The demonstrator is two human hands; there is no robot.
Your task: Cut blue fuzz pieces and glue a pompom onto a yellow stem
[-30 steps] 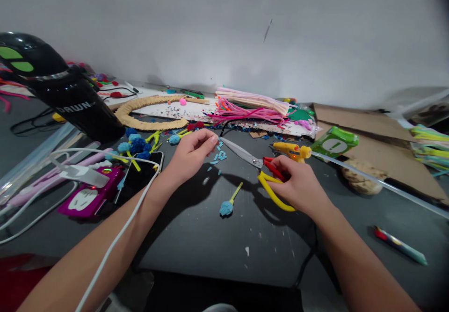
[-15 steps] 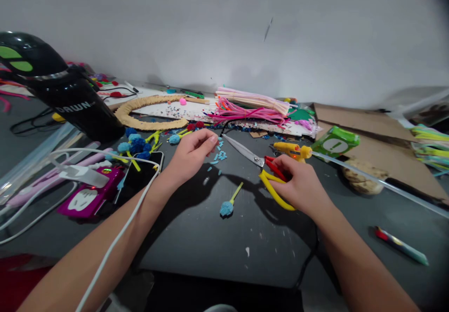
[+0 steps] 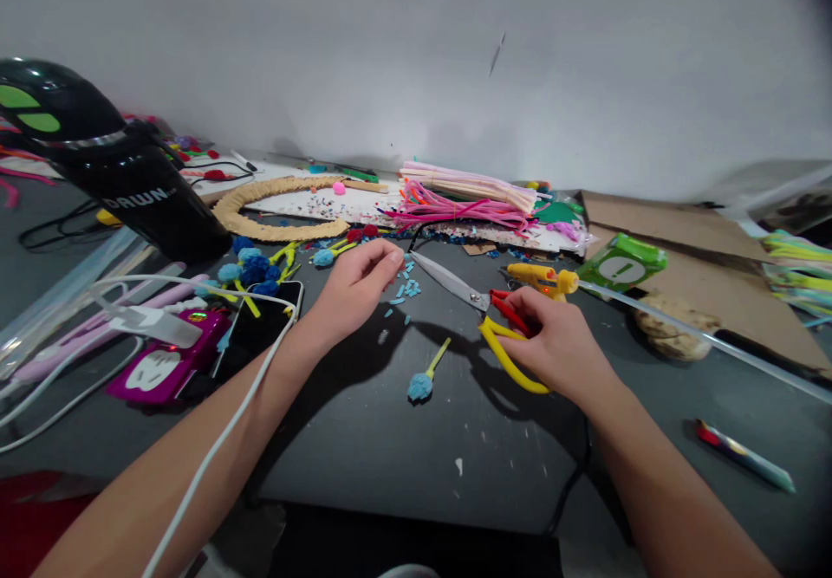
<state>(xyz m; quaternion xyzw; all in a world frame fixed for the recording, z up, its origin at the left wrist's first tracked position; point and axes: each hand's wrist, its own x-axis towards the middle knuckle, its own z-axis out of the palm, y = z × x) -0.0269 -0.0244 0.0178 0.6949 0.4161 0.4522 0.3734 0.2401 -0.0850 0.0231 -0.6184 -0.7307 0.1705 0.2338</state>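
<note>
My right hand [image 3: 557, 341] grips the yellow and red handles of a pair of scissors [image 3: 477, 305], blades shut and pointing up left toward my left hand. My left hand [image 3: 356, 285] hovers over the dark table [image 3: 390, 439] with fingers curled in a pinch at the scissor tip; what it pinches is too small to name. Small blue cut bits [image 3: 403, 290] lie scattered under the blades. A blue pom-pom on a yellow stem [image 3: 422, 379] lies between my hands.
A yellow glue gun [image 3: 542, 277] and green packet [image 3: 620, 263] sit behind my right hand. Pink pipe cleaners [image 3: 455, 205], a tan ring [image 3: 273, 210], a black appliance [image 3: 110, 162], a phone [image 3: 260, 322], magenta device [image 3: 162, 361], white cable [image 3: 214, 448] and a pen [image 3: 741, 454] lie around.
Almost nothing: my hands and the scissors stay in place, with only a slight shift of the scissors.
</note>
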